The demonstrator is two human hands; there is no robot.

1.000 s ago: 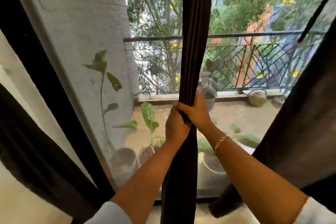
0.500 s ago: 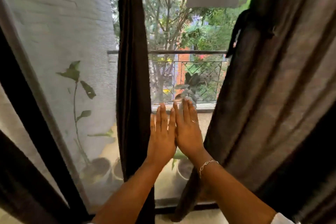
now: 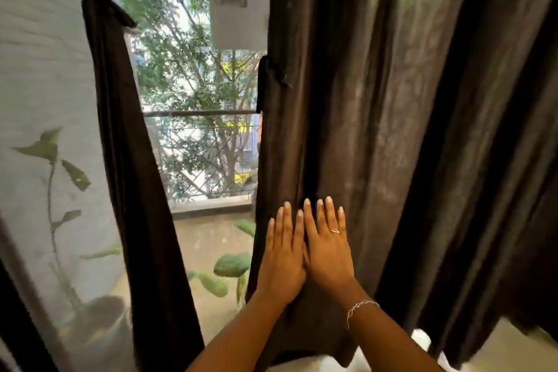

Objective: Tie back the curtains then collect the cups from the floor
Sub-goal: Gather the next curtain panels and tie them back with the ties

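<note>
The right curtain (image 3: 392,100) is cut off above; the plant pot (image 3: 102,314) is blurred.

The left curtain (image 3: 129,190) hangs left of centre, with the left tie (image 3: 99,6) wrapped around it near its top. The right curtain (image 3: 392,130) fills the right half of the view, and the right tie (image 3: 268,75) hangs at its left edge. A gap lies between the two curtains. Behind the gap stands the railing (image 3: 199,113), with a tree (image 3: 181,54) farther back. Both hands lie flat on the right curtain near its left edge, side by side and touching (fingers pointing up). The left hand (image 3: 282,260) is on the left and the right hand (image 3: 327,254) on the right. A plant (image 3: 54,178) in a pot (image 3: 99,314) stands behind the screen (image 3: 36,84), left of the left curtain.
</note>
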